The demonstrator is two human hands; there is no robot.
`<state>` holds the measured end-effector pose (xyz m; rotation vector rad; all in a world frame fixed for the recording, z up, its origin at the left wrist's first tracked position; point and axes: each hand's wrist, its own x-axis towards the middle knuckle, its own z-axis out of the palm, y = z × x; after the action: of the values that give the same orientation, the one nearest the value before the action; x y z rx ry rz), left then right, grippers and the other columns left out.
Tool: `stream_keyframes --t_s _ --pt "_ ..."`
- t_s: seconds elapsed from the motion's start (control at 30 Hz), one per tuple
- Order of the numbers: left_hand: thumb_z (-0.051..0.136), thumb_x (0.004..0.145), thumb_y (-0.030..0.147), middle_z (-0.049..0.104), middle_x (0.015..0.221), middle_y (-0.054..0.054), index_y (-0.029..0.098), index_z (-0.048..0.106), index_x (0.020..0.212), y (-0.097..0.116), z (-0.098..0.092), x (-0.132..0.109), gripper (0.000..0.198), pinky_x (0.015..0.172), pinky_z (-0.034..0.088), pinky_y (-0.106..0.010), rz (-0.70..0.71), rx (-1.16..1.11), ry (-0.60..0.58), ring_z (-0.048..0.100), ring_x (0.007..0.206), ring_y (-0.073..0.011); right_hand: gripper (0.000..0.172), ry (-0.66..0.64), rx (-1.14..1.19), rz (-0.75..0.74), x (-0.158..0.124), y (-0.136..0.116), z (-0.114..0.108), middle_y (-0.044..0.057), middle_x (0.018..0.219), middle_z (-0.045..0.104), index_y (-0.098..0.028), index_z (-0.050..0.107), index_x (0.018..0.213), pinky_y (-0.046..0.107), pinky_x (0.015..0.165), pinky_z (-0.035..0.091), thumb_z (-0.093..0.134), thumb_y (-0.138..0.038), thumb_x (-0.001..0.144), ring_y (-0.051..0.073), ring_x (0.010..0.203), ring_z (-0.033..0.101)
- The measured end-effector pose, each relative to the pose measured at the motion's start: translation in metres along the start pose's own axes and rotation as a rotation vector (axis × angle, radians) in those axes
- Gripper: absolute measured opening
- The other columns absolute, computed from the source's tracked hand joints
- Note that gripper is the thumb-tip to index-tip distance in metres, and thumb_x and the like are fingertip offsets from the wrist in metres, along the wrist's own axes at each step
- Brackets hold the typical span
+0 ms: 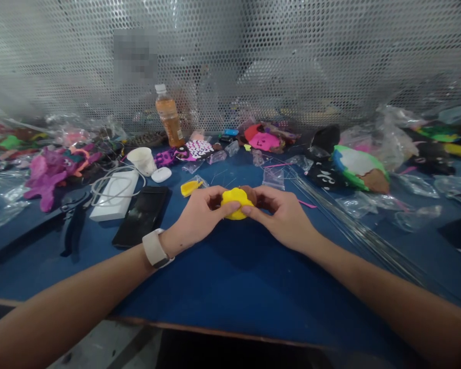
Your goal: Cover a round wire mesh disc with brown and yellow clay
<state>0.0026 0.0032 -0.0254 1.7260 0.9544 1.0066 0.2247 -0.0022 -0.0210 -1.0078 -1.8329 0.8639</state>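
Between both hands is a yellow piece with a scalloped, flower-like edge, which looks like soft clay. Behind its right side shows a brown piece, partly hidden by my fingers. My left hand, with a pale watch band on the wrist, grips the yellow piece from the left, its thumb across the front. From the right, my right hand pinches it, its thumb close to the left one. The fingertips behind are hidden. A smaller yellow lump in clear wrap lies just beyond my left hand.
Pliers, a white box with cable and a black phone lie left. A drink bottle stands behind. Thin metal wires run along the right. Colourful clay figures and plastic bags line the perforated metal screen.
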Motion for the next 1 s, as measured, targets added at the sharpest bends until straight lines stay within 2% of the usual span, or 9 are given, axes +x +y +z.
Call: stream_keyframes --t_s 0.13,0.27,0.47,0.6,0.67,0.77,0.87,1.0 --pt "0.073 0.097 0.046 0.077 0.101 -0.007 0.017 0.073 0.109 0.003 0.000 -0.002 0.031 0.077 0.060 -0.029 0.014 0.034 -0.016 0.072 0.087 -0.0173 0.029 0.023 -0.083 -0.024 -0.001 -0.003 -0.001 0.002 0.090 0.075 -0.021 0.074 0.096 0.031 0.071 0.056 0.074 -0.050 0.095 0.019 0.080 0.068" --pt "0.077 0.095 0.042 0.078 0.117 -0.008 0.020 0.074 0.121 0.008 0.000 -0.004 0.034 0.088 0.062 -0.031 0.094 0.086 0.057 0.074 0.101 -0.0200 0.024 0.013 -0.171 -0.075 -0.001 -0.004 -0.004 0.002 0.087 0.074 -0.022 0.076 0.094 0.031 0.069 0.052 0.071 -0.045 0.099 0.018 0.078 0.067" --pt "0.078 0.094 0.038 0.082 0.101 -0.007 0.019 0.081 0.105 0.015 0.000 -0.004 0.023 0.083 0.063 -0.031 0.121 0.140 0.106 0.075 0.089 -0.0191 0.021 -0.013 -0.258 -0.140 -0.004 -0.010 -0.003 0.002 0.082 0.072 -0.023 0.076 0.090 0.032 0.068 0.052 0.067 -0.038 0.102 0.018 0.075 0.066" --pt "0.078 0.095 0.034 0.082 0.100 -0.006 0.018 0.081 0.102 0.019 0.003 -0.005 0.017 0.082 0.062 -0.031 0.136 0.096 0.138 0.076 0.088 -0.0188 0.017 0.041 -0.136 -0.069 -0.004 -0.011 -0.001 0.003 0.093 0.078 -0.024 0.076 0.102 0.033 0.073 0.056 0.073 -0.040 0.098 0.020 0.082 0.072" --pt "0.078 0.095 0.032 0.082 0.099 -0.006 0.018 0.081 0.101 0.019 0.004 -0.006 0.015 0.081 0.061 -0.030 0.136 0.067 0.142 0.076 0.088 -0.0187 0.016 0.057 -0.091 -0.072 -0.003 -0.011 -0.001 0.002 0.092 0.078 -0.025 0.077 0.102 0.033 0.073 0.057 0.076 -0.040 0.096 0.020 0.082 0.073" --pt "0.078 0.095 0.032 0.082 0.098 -0.005 0.020 0.082 0.100 0.017 0.005 -0.007 0.014 0.080 0.061 -0.030 0.123 0.051 0.137 0.076 0.088 -0.0187 0.011 0.088 -0.119 -0.159 -0.002 -0.010 -0.002 0.001 0.087 0.076 -0.025 0.078 0.093 0.033 0.072 0.055 0.078 -0.037 0.094 0.018 0.079 0.070" --pt "0.077 0.096 0.036 0.082 0.100 -0.005 0.021 0.081 0.102 0.015 0.006 -0.007 0.017 0.080 0.061 -0.031 0.100 0.059 0.116 0.076 0.089 -0.0185 0.007 0.104 -0.163 -0.199 -0.003 -0.009 -0.003 0.001 0.089 0.077 -0.028 0.080 0.098 0.034 0.075 0.056 0.076 -0.033 0.096 0.018 0.081 0.071" --pt "0.077 0.096 0.039 0.081 0.102 -0.005 0.021 0.080 0.108 0.015 0.006 -0.007 0.022 0.079 0.060 -0.029 0.101 0.102 0.063 0.074 0.089 -0.0179 0.009 0.089 -0.212 -0.206 -0.004 -0.008 -0.003 0.002 0.091 0.079 -0.028 0.082 0.100 0.034 0.074 0.057 0.074 -0.031 0.098 0.018 0.082 0.072"
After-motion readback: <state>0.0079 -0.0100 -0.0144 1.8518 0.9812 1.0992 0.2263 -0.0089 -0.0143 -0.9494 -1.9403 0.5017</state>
